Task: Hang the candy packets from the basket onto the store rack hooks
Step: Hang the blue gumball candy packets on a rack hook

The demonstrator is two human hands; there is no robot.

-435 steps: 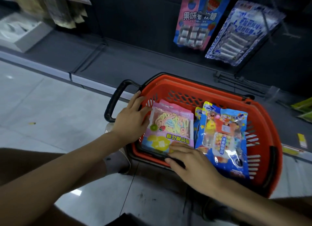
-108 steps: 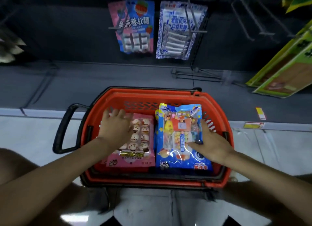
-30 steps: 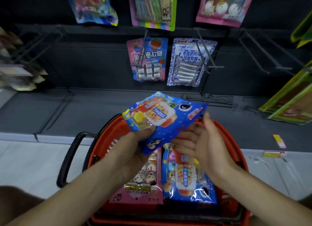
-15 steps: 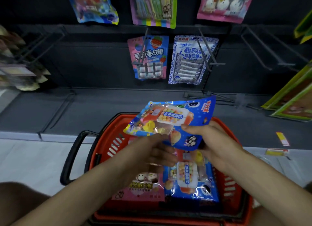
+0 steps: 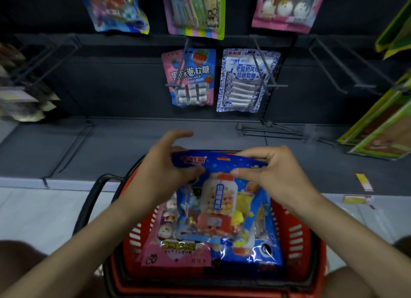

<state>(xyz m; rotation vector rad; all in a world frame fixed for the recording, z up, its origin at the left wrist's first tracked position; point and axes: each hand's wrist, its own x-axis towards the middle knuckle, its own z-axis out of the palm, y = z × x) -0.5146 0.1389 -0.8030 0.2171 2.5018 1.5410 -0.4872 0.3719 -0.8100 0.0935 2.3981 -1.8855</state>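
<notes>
Left grip [image 5: 164, 164] & right grip [image 5: 274, 175] both pinch blue candy packet [image 5: 219, 211] by its top edge, upright just above basket [image 5: 311, 242], prob. squaring hang-hole for a rack hook [image 5: 329, 73] beyond the grips.

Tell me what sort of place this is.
Most likely a shop aisle at a sweets rack: candy packets hang on wire hooks, a red shopping basket holds more; the left hand and right hand hold a blue packet over it.
</notes>
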